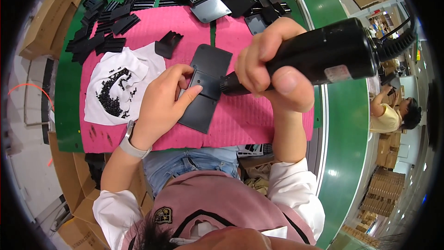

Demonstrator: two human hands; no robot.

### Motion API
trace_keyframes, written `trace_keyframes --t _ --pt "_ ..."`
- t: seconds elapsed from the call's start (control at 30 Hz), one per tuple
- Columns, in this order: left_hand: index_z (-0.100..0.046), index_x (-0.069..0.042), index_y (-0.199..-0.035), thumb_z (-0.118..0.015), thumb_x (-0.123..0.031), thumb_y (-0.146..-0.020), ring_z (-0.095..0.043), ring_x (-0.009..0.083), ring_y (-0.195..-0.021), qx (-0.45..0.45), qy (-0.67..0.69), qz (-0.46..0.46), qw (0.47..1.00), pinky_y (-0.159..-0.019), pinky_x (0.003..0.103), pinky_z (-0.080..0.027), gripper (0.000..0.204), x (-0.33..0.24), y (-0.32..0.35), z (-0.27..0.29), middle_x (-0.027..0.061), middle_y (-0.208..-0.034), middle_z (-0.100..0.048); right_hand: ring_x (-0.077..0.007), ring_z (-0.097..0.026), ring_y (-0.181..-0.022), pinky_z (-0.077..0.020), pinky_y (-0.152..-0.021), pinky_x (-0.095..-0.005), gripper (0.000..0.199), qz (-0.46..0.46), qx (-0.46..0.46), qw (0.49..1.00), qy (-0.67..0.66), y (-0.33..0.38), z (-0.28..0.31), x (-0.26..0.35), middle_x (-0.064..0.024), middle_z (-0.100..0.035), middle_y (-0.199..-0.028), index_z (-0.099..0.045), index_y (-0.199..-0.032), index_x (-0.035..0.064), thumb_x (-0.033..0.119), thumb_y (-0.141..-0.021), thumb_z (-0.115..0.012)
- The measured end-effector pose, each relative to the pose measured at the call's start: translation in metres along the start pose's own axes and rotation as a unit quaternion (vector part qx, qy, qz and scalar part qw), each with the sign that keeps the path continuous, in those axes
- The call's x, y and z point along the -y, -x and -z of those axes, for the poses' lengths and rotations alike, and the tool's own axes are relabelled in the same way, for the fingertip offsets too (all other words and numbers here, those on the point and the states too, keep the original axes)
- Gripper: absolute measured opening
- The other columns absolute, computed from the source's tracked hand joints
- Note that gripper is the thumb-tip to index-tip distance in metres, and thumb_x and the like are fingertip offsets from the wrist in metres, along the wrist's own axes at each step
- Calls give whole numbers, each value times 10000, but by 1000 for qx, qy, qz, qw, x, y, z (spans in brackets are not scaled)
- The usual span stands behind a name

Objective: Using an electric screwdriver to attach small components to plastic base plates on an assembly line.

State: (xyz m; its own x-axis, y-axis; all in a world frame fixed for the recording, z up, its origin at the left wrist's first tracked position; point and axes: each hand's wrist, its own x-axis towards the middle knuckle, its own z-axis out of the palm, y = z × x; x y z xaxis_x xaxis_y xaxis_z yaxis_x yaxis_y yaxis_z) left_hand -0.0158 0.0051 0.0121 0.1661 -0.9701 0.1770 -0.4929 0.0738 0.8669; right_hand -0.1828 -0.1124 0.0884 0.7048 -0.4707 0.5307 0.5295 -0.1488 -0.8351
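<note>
Black panel (210, 83) lies partly under left grip (162, 95).

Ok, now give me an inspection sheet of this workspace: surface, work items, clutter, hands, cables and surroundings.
Surface: pink mat on a green table; dark marks near the mat's lower-left corner.
Work items: black plate on the mat; black power tool, tip near the plate, contact unclear.
Clutter: black parts heaped along the far side; tiny black pieces on a white cloth.
Hands: left hand on the plate; right hand gripping the tool.
Cables: black cable from the tool's rear.
Surroundings: cardboard boxes on both sides; another person at right.
</note>
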Motion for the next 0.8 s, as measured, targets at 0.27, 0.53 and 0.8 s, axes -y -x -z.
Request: trace_keyframes --t 0.27,0.53,0.8 --pt "-559 21 -956 -691 -160 -797 -440 137 -502 3 28 12 1000 -486 277 -358 274 3 1 -3 71 -626 -482 -107 -411 -399 -375 -407 -242 317 9 10 1000 8 -1 -10 -5 -49 -469 -554 -445 -886 7 214 -769 -655" --pt "-564 21 -949 -692 -157 -796 -443 137 -504 4 29 32 999 -484 276 -357 268 3 0 -1 72 -626 -486 -110 -417 -406 -371 -409 -244 307 -18 15 1000 -1 -4 -3 -8 -48 -468 -559 -447 -886 8 197 -771 -660" --pt "-567 -5 -946 -693 -185 -785 -488 219 -488 -12 -40 6 999 -479 330 -373 273 -6 -1 0 112 -580 -491 -112 -438 -466 -364 -436 -249 377 -50 -26 998 32 4 -24 5 -41 -482 -580 -452 -893 -6 185 -719 -725"
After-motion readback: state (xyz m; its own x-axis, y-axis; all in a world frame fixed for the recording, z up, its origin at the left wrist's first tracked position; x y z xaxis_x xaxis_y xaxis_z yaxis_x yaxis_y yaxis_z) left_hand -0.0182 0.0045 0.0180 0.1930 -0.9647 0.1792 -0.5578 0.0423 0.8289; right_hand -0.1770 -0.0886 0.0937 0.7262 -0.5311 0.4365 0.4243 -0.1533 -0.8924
